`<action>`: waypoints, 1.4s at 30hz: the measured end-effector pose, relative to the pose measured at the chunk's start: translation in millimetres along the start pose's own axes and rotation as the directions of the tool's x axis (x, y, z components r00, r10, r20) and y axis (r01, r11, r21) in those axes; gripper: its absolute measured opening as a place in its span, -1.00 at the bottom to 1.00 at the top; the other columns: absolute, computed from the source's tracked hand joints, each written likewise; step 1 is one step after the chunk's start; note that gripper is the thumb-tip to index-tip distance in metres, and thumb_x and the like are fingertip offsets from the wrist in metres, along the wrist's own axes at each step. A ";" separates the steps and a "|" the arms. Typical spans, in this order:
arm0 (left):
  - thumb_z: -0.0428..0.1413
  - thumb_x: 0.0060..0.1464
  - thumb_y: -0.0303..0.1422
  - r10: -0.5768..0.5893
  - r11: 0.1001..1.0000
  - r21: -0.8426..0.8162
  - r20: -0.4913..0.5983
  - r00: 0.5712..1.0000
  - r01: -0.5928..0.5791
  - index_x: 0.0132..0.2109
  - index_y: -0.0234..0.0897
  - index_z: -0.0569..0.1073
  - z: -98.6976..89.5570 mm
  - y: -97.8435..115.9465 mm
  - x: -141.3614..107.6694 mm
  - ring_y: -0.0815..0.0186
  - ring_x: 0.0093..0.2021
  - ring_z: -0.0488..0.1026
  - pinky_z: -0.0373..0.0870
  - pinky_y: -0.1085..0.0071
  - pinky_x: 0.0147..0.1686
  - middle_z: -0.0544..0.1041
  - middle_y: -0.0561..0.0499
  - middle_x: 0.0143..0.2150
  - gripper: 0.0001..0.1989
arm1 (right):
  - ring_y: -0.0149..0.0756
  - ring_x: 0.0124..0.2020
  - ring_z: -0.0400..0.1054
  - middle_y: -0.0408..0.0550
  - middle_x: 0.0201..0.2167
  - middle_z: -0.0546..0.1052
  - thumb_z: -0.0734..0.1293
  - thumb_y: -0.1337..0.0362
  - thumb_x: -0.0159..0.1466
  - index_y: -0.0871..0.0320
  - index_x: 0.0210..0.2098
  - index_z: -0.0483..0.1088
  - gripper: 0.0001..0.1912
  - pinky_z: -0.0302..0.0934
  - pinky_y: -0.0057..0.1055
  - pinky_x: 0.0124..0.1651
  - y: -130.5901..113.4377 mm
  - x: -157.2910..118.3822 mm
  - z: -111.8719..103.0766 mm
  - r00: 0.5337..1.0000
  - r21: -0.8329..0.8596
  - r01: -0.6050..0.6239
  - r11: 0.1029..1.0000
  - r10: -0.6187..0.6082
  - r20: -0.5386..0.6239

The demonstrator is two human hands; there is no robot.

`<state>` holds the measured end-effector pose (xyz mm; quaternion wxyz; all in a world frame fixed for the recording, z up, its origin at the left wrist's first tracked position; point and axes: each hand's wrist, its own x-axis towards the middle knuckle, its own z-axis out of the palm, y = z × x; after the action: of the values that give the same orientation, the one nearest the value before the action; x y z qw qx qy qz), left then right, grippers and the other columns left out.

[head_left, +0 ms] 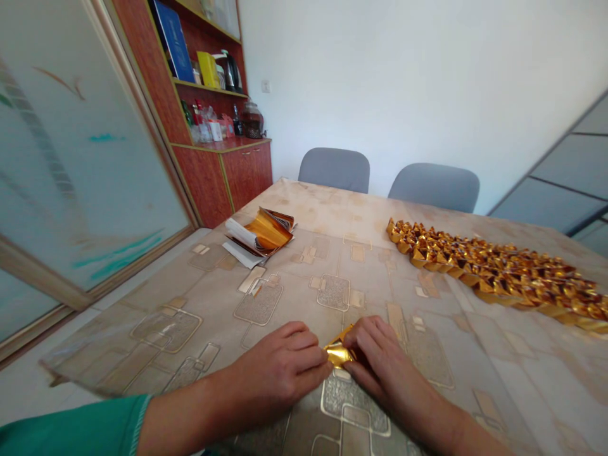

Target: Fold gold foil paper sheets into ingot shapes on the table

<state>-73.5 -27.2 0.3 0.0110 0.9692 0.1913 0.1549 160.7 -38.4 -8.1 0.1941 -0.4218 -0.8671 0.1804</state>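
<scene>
- the foil (339,356) is up between the two hands, over the near middle of the counter (223,345); from here i can't tell whether it touches the patterned cover.
- the left hand (287,364) has its fingers pinched close on the foil's left end; the right hand (380,354) grips the right end, thumb on the near side, fingers curled over from beyond. neither is spread wide.
- it looks thin and slick to me, so an uneven tug between the hands might tear it or pull one end out of a pinch.
- pressing too hard could dent the shiny middle; i'd guess a crease stays once it's in.
- the fingers hide most of it, so a crooked fold could go unnoticed, simply because so little shows.
- the rows (503,269) of folded gold pieces sit packed together on the right, beyond the right hand and apart from it. a careless swing of that arm could knock the nearest ones askew.
- the stack (266,234) of gold and white sheets lies curled and uneven on the far left, near the counter's side edge. a draught, or the green sleeve (80,424) brushing it on a long reach, might slide the loose ones off.
- the cover looks smooth, so i wouldn't count on it to stop anything that slides.
</scene>
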 end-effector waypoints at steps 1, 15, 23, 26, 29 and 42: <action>-0.07 0.34 -0.43 -0.001 1.000 -0.006 0.001 1.000 0.001 0.03 -0.29 0.42 -0.8 0.4 -2.2 0.26 -0.21 0.36 0.25 0.25 -0.08 0.52 -0.03 -0.22 -0.77 | -0.17 -0.18 0.22 -0.08 -0.24 0.40 0.31 0.38 0.35 0.10 -0.23 0.24 -0.88 0.14 -0.23 -0.14 1.4 -0.5 -0.4 1.000 0.005 0.014 1.000 -0.014 0.002; -0.04 0.29 -0.46 -0.084 0.996 0.024 0.105 0.991 0.082 0.15 -0.23 0.35 3.4 11.4 0.5 0.19 -0.15 0.38 0.06 -0.07 0.23 0.48 -0.03 -0.19 -0.68 | -0.20 -0.09 0.26 -0.07 -0.14 0.39 0.32 0.38 0.33 0.07 -0.07 0.27 -0.79 0.21 -0.23 -0.03 6.1 -6.7 -7.1 1.000 0.201 -0.023 0.979 0.022 0.007; -0.01 0.21 -0.54 -0.159 0.980 -0.109 0.070 0.985 0.166 0.04 -0.16 0.41 -4.5 8.0 1.1 0.22 -0.12 0.41 0.12 0.02 0.19 0.51 0.00 -0.10 -0.69 | -0.20 -0.04 0.30 -0.06 -0.10 0.42 0.35 0.36 0.29 0.06 -0.04 0.32 -0.74 0.25 -0.23 0.03 10.1 -7.5 -16.6 1.000 0.347 -0.026 0.938 0.023 0.012; -0.02 0.16 -0.54 -0.250 0.962 -0.101 0.031 0.968 0.252 -0.22 -0.22 0.45 -1.6 9.4 17.7 0.23 -0.23 0.36 0.30 0.20 -0.08 0.48 -0.01 -0.25 -0.81 | -0.23 -0.17 0.38 -0.06 -0.20 0.46 0.22 0.29 0.39 0.07 0.00 0.28 -0.80 0.32 -0.26 -0.09 15.1 -6.8 -16.8 0.991 0.483 -0.090 0.871 0.127 -0.044; 0.01 0.11 -0.53 -0.320 0.945 -0.066 0.012 0.947 0.320 -0.38 -0.26 0.40 6.0 9.5 34.5 0.23 -0.29 0.32 0.27 0.26 -0.22 0.42 0.00 -0.36 -0.86 | -0.26 -0.25 0.41 -0.09 -0.28 0.47 0.11 0.34 0.41 0.09 0.05 0.23 -0.76 0.33 -0.29 -0.15 22.7 -4.5 -14.6 0.952 0.499 -0.132 0.857 0.249 -0.176; 0.12 -0.08 -0.53 -0.448 0.869 -0.260 -0.055 0.892 0.421 -0.23 -0.26 0.39 17.7 4.0 40.1 0.17 -0.14 0.33 0.30 0.23 -0.15 0.44 -0.03 -0.19 -0.79 | -0.26 -0.34 0.33 -0.13 -0.43 0.47 0.34 0.55 0.12 0.15 -0.40 0.43 -0.82 0.14 -0.38 -0.28 29.2 4.2 -16.7 0.953 0.114 -0.248 0.962 0.263 -0.150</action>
<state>-31.4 -15.3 -4.4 0.1524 0.8821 0.3847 0.2251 185.8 -15.7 -6.9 0.2593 -0.5342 -0.7769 0.2092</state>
